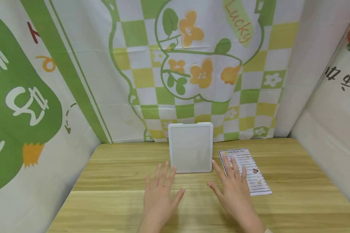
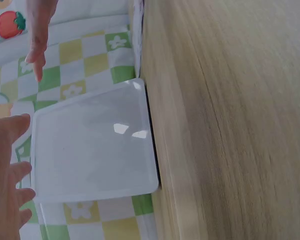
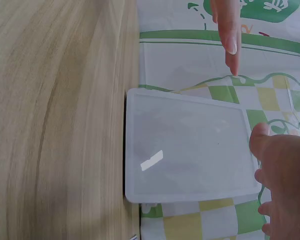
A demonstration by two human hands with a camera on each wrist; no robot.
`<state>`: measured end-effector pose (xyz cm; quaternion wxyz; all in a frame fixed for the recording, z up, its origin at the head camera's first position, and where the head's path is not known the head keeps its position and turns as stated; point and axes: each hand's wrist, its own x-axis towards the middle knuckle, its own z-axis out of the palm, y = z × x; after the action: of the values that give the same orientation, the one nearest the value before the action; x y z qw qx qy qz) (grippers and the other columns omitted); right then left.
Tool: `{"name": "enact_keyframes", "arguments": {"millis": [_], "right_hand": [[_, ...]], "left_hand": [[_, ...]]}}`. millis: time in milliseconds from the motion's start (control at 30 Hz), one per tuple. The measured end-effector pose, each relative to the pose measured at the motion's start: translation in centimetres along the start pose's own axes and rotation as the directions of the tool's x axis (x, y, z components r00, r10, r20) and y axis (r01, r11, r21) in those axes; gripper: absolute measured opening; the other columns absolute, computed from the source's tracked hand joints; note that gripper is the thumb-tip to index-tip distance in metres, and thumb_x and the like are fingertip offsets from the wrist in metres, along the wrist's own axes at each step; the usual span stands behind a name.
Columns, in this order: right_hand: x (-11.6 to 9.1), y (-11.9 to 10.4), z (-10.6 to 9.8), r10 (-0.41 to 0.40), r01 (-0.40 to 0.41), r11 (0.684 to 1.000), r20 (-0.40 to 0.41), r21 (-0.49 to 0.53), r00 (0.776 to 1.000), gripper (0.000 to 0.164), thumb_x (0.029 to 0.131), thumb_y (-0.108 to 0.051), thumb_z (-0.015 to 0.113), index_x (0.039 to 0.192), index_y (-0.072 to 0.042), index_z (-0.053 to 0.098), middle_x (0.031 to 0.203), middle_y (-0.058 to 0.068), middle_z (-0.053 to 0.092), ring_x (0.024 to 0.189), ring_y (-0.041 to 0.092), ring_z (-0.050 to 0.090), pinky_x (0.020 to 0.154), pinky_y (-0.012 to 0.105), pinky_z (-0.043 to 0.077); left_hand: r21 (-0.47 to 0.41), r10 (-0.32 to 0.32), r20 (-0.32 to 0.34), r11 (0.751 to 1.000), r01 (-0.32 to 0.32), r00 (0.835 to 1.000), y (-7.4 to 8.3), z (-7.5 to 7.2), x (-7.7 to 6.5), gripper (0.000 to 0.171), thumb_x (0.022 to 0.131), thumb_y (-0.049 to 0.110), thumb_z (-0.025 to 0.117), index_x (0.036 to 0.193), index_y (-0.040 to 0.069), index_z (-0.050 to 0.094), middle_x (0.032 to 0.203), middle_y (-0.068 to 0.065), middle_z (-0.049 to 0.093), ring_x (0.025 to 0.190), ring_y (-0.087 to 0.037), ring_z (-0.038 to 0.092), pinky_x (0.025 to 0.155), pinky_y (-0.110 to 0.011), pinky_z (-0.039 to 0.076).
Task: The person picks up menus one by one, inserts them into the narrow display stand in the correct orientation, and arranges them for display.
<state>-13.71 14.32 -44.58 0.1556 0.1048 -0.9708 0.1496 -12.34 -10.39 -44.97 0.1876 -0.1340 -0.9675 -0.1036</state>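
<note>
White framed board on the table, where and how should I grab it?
Likely the white rim at both sides: left hand from the left, right hand from the right. The board stands upright, side edges exposed, bottom edge on the table.

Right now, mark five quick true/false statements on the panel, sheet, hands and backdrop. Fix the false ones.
1. The white panel stands on edge on the wooden table. True.
2. The left hand has its fingers spread. True.
3. In the head view, the right hand overlaps part of the printed sheet. True.
4. In the head view, the printed sheet lies left of the white panel. False: it lies to the right.
5. The right hand grips the white panel. False: its fingers are spread, holding nothing.
</note>
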Motion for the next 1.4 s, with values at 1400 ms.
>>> {"name": "enact_keyframes", "arguments": {"millis": [1400], "right_hand": [[-1.6,9.9,-3.4,-0.217,0.209,0.972,-0.068,-0.103,0.974,0.075,0.093,-0.045,0.065,0.156,-0.021,0.032,0.161,0.014,0.022,0.143,0.042,0.024,0.119,0.055,0.007]], "left_hand": [[0.042,0.364,0.203,0.924,-0.38,0.909,5.7,3.7,4.5,0.07,0.097,0.061,0.047,0.156,0.029,0.029,0.161,-0.001,0.029,0.146,-0.024,0.027,0.113,-0.054,0.029]]}}
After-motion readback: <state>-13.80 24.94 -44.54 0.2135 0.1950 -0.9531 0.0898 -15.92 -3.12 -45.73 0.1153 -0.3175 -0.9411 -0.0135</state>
